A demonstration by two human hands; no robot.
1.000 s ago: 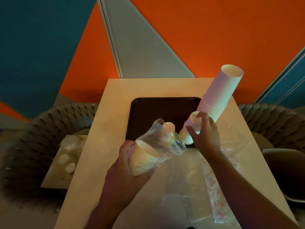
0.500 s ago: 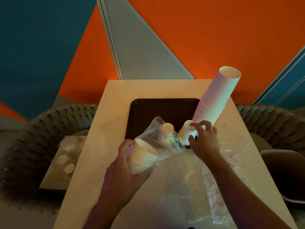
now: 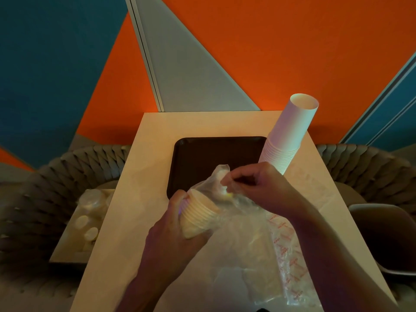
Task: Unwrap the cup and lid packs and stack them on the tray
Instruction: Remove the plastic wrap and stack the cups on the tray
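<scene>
left hand [image 3: 177, 224] grips small cup stack [image 3: 198, 216] thru the plastic wrap [image 3: 216, 188], rims pointing ~1 o'clock. right hand [image 3: 254, 185] pinches the wrap's loose end just past them, so it's nearer to peel. tray [image 3: 202, 154] at 12, tall cup stack [image 3: 290, 131] at its 3 o'clock edge

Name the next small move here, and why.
Probably peel the wrap off the small cups: the left hand grips the stack while the right hand pinches the plastic at its open end, and the cups sit partly inside.
</scene>
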